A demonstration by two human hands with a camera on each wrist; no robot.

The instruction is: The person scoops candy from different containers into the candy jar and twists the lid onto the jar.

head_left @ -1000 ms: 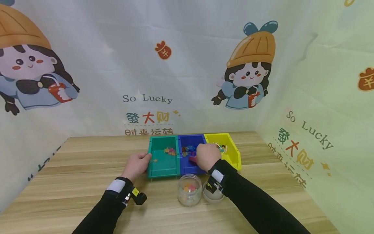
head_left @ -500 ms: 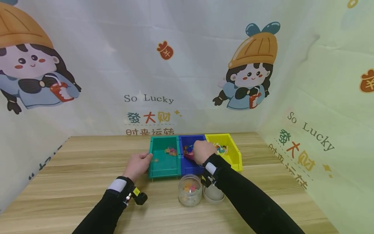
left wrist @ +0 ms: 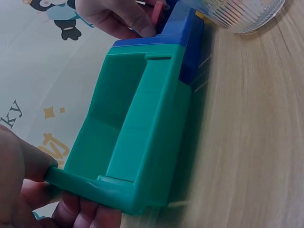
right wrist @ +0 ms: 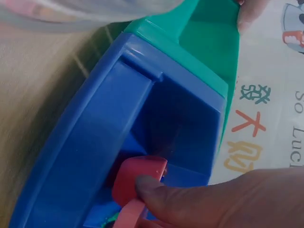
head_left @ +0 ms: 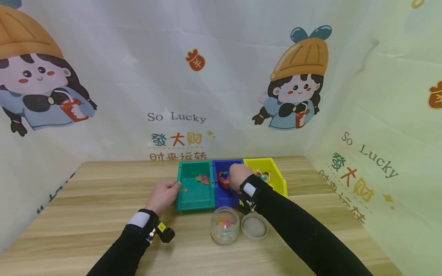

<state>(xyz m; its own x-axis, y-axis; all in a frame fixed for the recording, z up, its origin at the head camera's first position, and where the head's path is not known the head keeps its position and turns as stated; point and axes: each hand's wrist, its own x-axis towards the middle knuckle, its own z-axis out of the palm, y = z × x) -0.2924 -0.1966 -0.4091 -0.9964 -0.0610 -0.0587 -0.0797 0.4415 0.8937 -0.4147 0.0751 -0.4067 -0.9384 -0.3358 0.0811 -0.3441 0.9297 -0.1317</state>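
Note:
My left hand [head_left: 164, 197] grips the left wall of the green bin [head_left: 195, 199], thumb on the inside and fingers outside, as the left wrist view shows. Inside the blue bin [head_left: 226, 199], my right hand [head_left: 240, 175] holds a small red scoop [right wrist: 135, 178], its thumb pressed on the scoop. Small colourful pieces [head_left: 223, 175] show at the scoop in the head view; the hand hides part of them. Orange and pink pieces [head_left: 203, 179] lie in the green bin.
The yellow bin [head_left: 279, 184], with white sticks and coloured bits, adjoins the blue bin on the right. In front stand a clear jar [head_left: 224, 232] holding some orange and pink pieces and a round whitish lid [head_left: 254, 227]. A printed cloth [head_left: 228, 96] hangs behind.
My right hand has shifted a little left and farther back in the blue bin, and the scoop shows more plainly. More of the lid is uncovered. The left hand stays on the green bin.

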